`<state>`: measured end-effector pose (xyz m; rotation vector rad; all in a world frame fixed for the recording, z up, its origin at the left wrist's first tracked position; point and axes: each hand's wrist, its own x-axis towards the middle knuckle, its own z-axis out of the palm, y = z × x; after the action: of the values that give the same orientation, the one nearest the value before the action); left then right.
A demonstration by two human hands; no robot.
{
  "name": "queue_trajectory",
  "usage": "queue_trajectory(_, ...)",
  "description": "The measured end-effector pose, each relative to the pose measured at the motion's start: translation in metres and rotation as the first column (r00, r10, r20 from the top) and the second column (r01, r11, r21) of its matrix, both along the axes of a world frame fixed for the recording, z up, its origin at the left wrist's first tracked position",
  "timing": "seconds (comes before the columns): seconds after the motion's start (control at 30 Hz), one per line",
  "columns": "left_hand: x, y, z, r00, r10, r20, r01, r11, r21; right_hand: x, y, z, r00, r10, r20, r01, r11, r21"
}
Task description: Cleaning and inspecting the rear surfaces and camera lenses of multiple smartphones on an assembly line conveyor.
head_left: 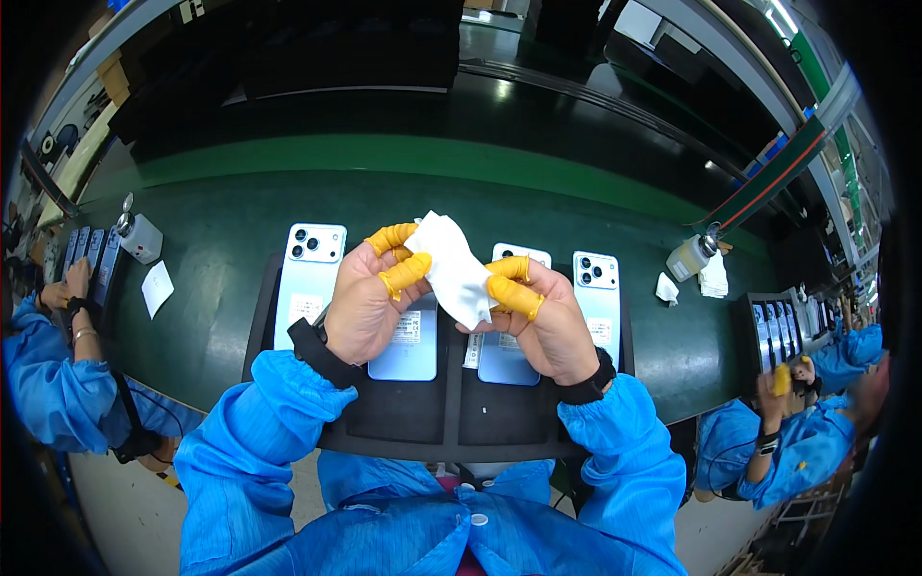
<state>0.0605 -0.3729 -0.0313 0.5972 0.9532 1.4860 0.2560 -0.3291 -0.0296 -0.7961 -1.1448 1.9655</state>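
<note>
Mid-frame, my left hand (363, 309) and right hand (555, 326) pinch a white cloth (451, 267) between them, yellow finger covers (519, 296) on my thumbs and forefingers. Behind and below it, pale blue phones (403, 360) lie in a black tray (394, 419). A bottle (691, 258) stands at the frame's right.

Left hand (360, 309) hides part of one phone (403, 365), right hand (554, 326) another's (509, 372); label (305, 307) print is too small.

wipe (453, 274): matt, paper-like | phones (403, 365): smooth, slightly glossy | tray (396, 419): matt
</note>
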Motion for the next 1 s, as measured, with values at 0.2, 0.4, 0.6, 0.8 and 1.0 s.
queue_trajectory(0.2, -0.003, 0.001, 0.0, 0.98, -0.085, 0.181, 0.077, 0.996, 0.05, 0.0, -0.002, 0.004, 0.982, 0.111, 0.152, -0.147, 0.958, 0.247)
queue_trajectory(0.4, -0.013, 0.0, -0.008, 0.919, -0.153, 0.364, 0.096, 0.981, 0.171, 0.0, 0.0, 0.001, 0.991, 0.06, 0.118, -0.082, 0.977, 0.199)
queue_trajectory(0.6, -0.018, 0.002, -0.015, 0.796, -0.39, 0.462, 0.214, 0.897, 0.388, 0.001, 0.003, 0.004, 0.999, 0.009, -0.044, 0.008, 0.93, 0.368)
queue_trajectory(0.8, -0.007, -0.003, -0.001, 0.895, -0.359, 0.266, 0.32, 0.93, 0.178, 0.007, 0.009, 0.007, 0.992, -0.125, 0.027, 0.091, 0.838, 0.538)
queue_trajectory(1.0, -0.007, 0.002, -0.003, 0.902, -0.276, 0.333, 0.25, 0.961, 0.121, 0.016, 0.016, 0.009, 0.99, -0.141, 0.008, 0.13, 0.931, 0.34)
